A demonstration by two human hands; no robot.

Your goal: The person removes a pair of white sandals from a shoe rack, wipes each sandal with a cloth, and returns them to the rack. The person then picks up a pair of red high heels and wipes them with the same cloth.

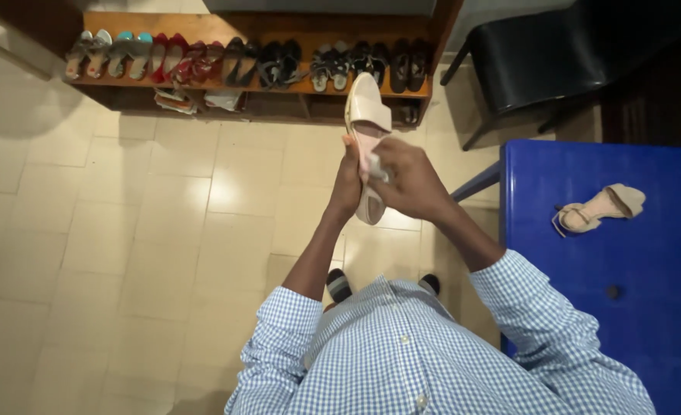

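I hold a pale beige slide sandal [367, 107] up in front of me, toe pointing away. My left hand [348, 184] grips its left side near the heel. My right hand [406, 180] lies over the sandal's footbed and pinches a small white cloth or tissue [377, 169] against it. The sandal's heel end shows below my hands. A second, strappy beige heeled sandal [600, 207] lies on its side on the blue table [640, 307] to my right, apart from both hands.
A wooden shoe rack [279, 92] against the far wall carries several pairs of sandals and shoes. A black chair [533, 61] stands at the upper right, beyond the table. Pale tiled floor [125, 230] spreads to my left.
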